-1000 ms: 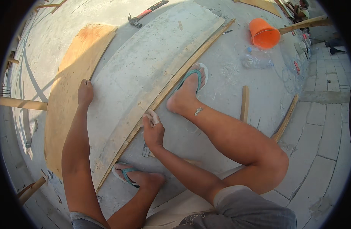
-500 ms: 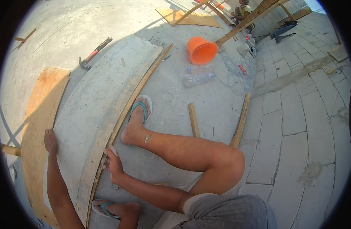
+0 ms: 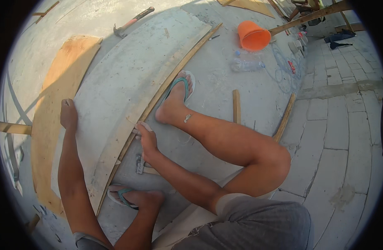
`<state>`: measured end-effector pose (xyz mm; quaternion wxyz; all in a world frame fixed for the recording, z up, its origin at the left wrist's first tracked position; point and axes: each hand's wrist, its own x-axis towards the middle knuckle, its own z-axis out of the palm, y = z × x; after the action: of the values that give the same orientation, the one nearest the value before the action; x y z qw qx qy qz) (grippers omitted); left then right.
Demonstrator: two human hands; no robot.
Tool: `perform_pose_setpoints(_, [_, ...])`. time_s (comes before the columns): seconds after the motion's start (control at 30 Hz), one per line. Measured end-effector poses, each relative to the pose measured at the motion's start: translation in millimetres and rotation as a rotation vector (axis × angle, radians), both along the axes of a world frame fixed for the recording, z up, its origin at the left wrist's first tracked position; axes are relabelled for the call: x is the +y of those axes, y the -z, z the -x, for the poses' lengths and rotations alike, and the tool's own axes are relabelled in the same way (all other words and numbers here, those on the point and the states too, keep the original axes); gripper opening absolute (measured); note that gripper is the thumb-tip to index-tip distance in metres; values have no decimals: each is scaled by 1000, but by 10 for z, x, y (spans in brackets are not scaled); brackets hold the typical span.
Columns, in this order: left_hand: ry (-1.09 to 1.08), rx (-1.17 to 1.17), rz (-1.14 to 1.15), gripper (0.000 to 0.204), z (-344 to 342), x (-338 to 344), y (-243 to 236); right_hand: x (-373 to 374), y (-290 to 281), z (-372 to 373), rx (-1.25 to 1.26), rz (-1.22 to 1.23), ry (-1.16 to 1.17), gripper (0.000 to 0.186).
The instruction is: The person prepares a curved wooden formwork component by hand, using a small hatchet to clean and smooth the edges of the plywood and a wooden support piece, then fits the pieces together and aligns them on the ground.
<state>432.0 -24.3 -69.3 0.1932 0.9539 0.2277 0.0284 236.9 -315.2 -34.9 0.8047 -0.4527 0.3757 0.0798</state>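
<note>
A long, curved grey board (image 3: 137, 62) with a thin wooden strip along its right edge lies across the floor in front of me. My left hand (image 3: 69, 114) is closed at the board's left edge, its fingers curled beside a bare plywood piece (image 3: 54, 137). At the opposite edge, my right hand (image 3: 146, 139) grips the board's rim by the wooden strip, thumb on top; the other fingertips are partly hidden. Close below my right hand lies a hammer (image 3: 140, 164) with a wooden handle, partly covered by my forearm.
Beyond the board rests a claw hammer (image 3: 135, 21). An orange bucket (image 3: 254, 36) lies tipped over near a clear plastic bottle (image 3: 247, 65). Wood strips (image 3: 236, 106) lie past my bent leg, beside a block wall (image 3: 329, 137). Another person (image 3: 308, 10) is at the far right.
The view has shifted, so the scene sits higher and further right. Both hands remain at the board's edges. More of the hammer near my right hand shows.
</note>
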Motion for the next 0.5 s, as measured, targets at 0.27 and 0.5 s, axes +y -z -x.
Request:
perform_pose_setpoints(0.27, [-49, 15, -17, 43, 89, 41, -156, 17, 136, -31, -129, -12, -43, 23])
perform_pose_setpoints(0.5, [-70, -54, 7, 40, 102, -21, -134, -64, 156, -40, -201, 94, -92, 17])
